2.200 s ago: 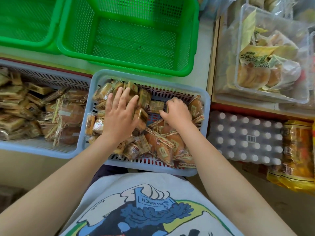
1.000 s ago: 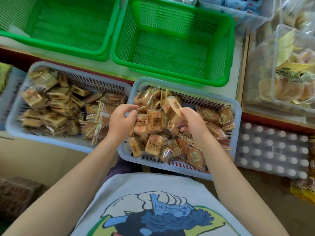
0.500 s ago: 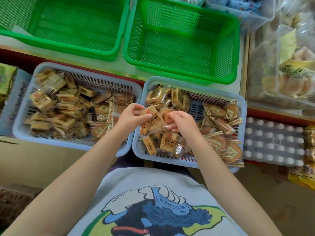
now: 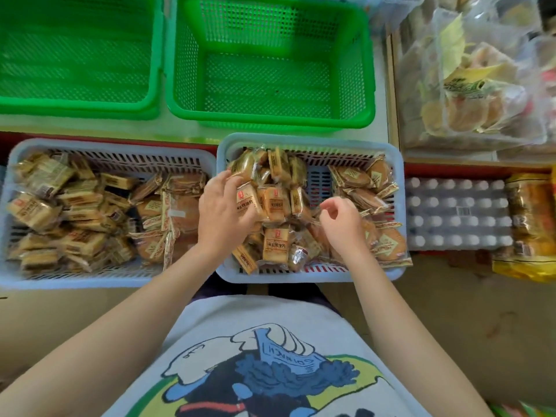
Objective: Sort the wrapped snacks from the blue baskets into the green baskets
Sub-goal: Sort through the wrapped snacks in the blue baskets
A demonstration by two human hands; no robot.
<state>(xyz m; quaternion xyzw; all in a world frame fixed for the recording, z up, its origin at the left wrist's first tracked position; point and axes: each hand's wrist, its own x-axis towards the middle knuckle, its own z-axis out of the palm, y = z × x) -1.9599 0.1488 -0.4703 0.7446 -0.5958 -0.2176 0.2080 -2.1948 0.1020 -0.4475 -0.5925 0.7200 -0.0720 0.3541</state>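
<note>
1. Left hand (image 4: 221, 216) fingers (image 4: 240, 219) curled around a stack of wrapped snacks (image 4: 261, 203) in the right blue basket (image 4: 310, 273).
2. Right hand (image 4: 341, 224) fingers (image 4: 326, 207) loosely bent, gripping nothing, poised just above the same pile.
3. Left blue basket (image 4: 105, 275) alongside, heaped with more packets (image 4: 72, 218).
4. Beyond, two bare green baskets (image 4: 270, 115) on the table (image 4: 186, 132).
</note>
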